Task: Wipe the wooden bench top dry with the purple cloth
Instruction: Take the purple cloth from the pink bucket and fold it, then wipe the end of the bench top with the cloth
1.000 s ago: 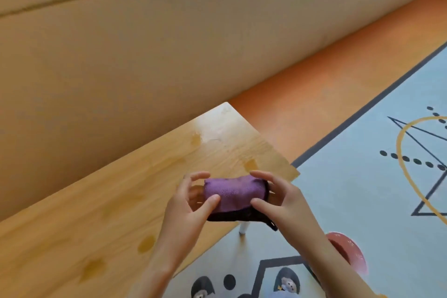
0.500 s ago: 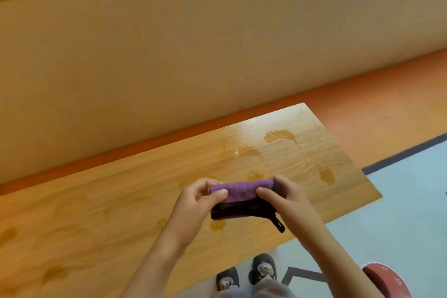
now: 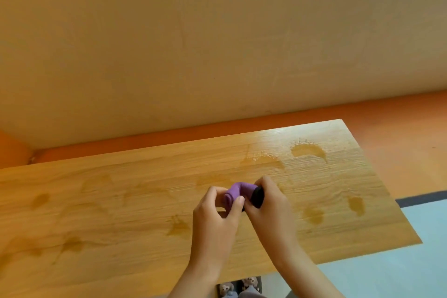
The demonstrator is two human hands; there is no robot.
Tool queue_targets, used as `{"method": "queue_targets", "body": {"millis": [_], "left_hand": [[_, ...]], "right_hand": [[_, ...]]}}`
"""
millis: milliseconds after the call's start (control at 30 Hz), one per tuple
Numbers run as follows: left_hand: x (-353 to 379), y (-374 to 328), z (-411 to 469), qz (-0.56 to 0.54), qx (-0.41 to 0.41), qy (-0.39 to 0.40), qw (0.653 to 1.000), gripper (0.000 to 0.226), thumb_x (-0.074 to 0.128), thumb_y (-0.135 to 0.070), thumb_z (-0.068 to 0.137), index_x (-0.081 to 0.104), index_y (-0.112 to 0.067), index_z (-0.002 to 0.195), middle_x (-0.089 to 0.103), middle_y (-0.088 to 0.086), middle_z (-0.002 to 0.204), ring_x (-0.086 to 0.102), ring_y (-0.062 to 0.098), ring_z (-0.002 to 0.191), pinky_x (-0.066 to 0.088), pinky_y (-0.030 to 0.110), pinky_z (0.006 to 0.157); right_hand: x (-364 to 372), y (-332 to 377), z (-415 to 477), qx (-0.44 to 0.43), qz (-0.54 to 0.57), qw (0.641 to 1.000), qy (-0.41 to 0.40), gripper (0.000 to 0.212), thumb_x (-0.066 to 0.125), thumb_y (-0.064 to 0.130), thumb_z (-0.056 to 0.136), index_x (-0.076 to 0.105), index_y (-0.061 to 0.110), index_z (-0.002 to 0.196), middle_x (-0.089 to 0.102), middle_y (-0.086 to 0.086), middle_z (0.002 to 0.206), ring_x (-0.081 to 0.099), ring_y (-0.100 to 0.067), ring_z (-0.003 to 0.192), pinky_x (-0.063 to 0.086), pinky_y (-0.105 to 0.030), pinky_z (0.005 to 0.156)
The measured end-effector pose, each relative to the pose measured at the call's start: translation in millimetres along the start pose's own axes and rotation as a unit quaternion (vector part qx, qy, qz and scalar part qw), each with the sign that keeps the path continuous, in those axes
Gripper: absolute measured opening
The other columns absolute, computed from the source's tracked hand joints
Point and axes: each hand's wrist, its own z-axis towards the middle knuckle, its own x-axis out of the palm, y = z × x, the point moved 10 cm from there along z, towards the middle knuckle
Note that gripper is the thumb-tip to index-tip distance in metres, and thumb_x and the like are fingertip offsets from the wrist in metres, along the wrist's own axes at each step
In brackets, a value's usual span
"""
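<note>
The wooden bench top (image 3: 145, 201) runs wide and bare left of the hands, its right end just beyond them, wet patches (image 3: 307, 150) scattered across it; above its middle, left hand (image 3: 217, 220) and right hand (image 3: 271, 210) pinch the purple cloth (image 3: 238, 190), now bunched tighter than half a second ago

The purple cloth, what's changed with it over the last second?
Both hands have bunched the purple cloth from a flat fold into a tight, bent roll, the left hand and right hand drawn closer together. Neither let go. The wet patches on the bench top remain unwiped.
</note>
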Motion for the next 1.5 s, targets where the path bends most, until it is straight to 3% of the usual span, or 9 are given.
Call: {"method": "queue_targets", "body": {"millis": [133, 333, 533, 667, 800, 967, 1100, 1333, 1500], "left_hand": [[9.4, 3.2, -1.5, -0.044, 0.002, 0.007, 0.999, 0.023, 0.075, -0.037, 0.074, 0.060, -0.033, 0.091, 0.063, -0.015, 0.088, 0.062, 0.005, 0.088, 0.053, 0.022, 0.076], [18.6, 13.7, 12.1, -0.087, -0.025, 0.019, 0.996, 0.050, 0.080, -0.046, 0.062, 0.057, -0.030, 0.104, 0.063, -0.011, 0.099, 0.062, 0.006, 0.097, 0.051, 0.027, 0.085], [-6.4, 26.5, 30.9, -0.110, -0.027, 0.004, 0.994, 0.022, 0.073, -0.024, 0.081, 0.061, -0.030, 0.099, 0.067, -0.013, 0.090, 0.063, 0.006, 0.088, 0.052, 0.024, 0.078], [-64.2, 74.7, 47.4, -0.144, -0.057, -0.049, 0.987, 0.018, 0.066, -0.021, 0.083, 0.066, -0.025, 0.101, 0.071, -0.005, 0.093, 0.066, 0.012, 0.090, 0.052, 0.031, 0.081], [-172.7, 135.6, 57.2, -0.131, -0.086, -0.148, 0.977, 0.022, 0.066, -0.032, 0.078, 0.065, -0.025, 0.098, 0.070, -0.003, 0.094, 0.065, 0.011, 0.090, 0.046, 0.024, 0.076], [-333.8, 220.0, 71.5, -0.050, -0.117, -0.229, 0.965, 0.025, 0.068, -0.028, 0.085, 0.065, -0.014, 0.106, 0.069, 0.001, 0.099, 0.063, 0.016, 0.093, 0.045, 0.025, 0.073], [-437.4, 280.3, 89.5, 0.009, -0.139, -0.251, 0.958, 0.022, 0.060, -0.027, 0.092, 0.061, -0.015, 0.111, 0.065, -0.001, 0.104, 0.060, 0.016, 0.097, 0.045, 0.026, 0.074], [-540.9, 367.8, 150.2, 0.035, -0.176, -0.219, 0.959, 0.020, 0.056, -0.030, 0.094, 0.056, -0.023, 0.113, 0.060, -0.004, 0.106, 0.056, 0.018, 0.102, 0.045, 0.026, 0.076], [-588.4, 413.9, 207.8, 0.029, -0.189, -0.254, 0.948, 0.034, 0.067, -0.022, 0.088, 0.057, -0.012, 0.118, 0.062, 0.002, 0.111, 0.058, 0.018, 0.103, 0.047, 0.025, 0.078]], "right_hand": [[2.8, 15.3, -4.4, -0.078, 0.002, 0.997, 0.021, 0.014, 0.063, 0.018, 0.083, 0.052, 0.024, 0.090, 0.054, 0.013, 0.087, 0.055, -0.009, 0.077, 0.048, -0.029, 0.062], [4.8, 19.5, -12.3, -0.117, 0.104, 0.986, 0.062, 0.045, 0.061, 0.000, 0.077, 0.058, 0.020, 0.116, 0.056, 0.014, 0.108, 0.059, -0.007, 0.103, 0.050, -0.023, 0.083], [30.3, 26.3, -1.7, -0.053, 0.209, 0.965, 0.152, 0.044, 0.053, -0.009, 0.082, 0.064, 0.021, 0.112, 0.066, 0.010, 0.106, 0.063, -0.004, 0.101, 0.052, -0.021, 0.084], [74.4, 54.1, 13.8, -0.056, 0.168, 0.965, 0.195, 0.026, 0.055, 0.000, 0.083, 0.068, 0.023, 0.087, 0.070, 0.013, 0.082, 0.066, -0.007, 0.081, 0.054, -0.029, 0.074], [151.0, 103.1, 30.0, -0.090, 0.121, 0.966, 0.211, 0.015, 0.058, 0.006, 0.085, 0.066, 0.020, 0.084, 0.068, 0.010, 0.081, 0.062, -0.005, 0.076, 0.050, -0.021, 0.067], [306.1, 195.6, 26.7, -0.176, 0.073, 0.943, 0.272, 0.012, 0.056, 0.016, 0.088, 0.062, 0.021, 0.096, 0.062, 0.009, 0.096, 0.057, -0.003, 0.089, 0.053, -0.029, 0.077], [432.2, 257.8, 6.6, -0.213, 0.032, 0.922, 0.321, 0.019, 0.056, 0.025, 0.089, 0.060, 0.024, 0.107, 0.058, 0.008, 0.108, 0.054, -0.007, 0.101, 0.048, -0.023, 0.081], [581.8, 317.3, 12.4, -0.250, -0.034, 0.905, 0.342, 0.033, 0.056, 0.030, 0.089, 0.054, 0.020, 0.121, 0.055, 0.001, 0.124, 0.046, -0.017, 0.118, 0.043, -0.030, 0.093], [665.4, 335.2, 42.4, -0.293, -0.111, 0.893, 0.323, 0.051, 0.053, 0.040, 0.089, 0.042, 0.017, 0.133, 0.044, -0.004, 0.137, 0.033, -0.024, 0.131, 0.033, -0.038, 0.105]]}}
